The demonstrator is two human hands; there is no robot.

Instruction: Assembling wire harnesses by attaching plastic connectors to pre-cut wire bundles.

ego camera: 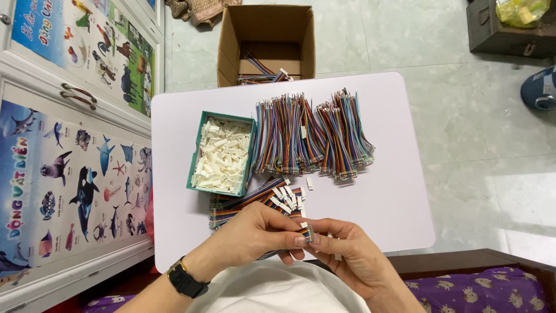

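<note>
You're working in a home: tiled floor, animal posters on cupboards, a low table, a patterned bedspread.

Both hands pinch ribbon cable end over white table.

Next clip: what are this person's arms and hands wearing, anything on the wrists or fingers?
Both forearms are bare, with no sleeves in view and no gloves. The left hand has a black watch on a black strap with a small gold-coloured buckle at the wrist. The right hand shows no watch or band. No rings can be made out on either hand.
</note>
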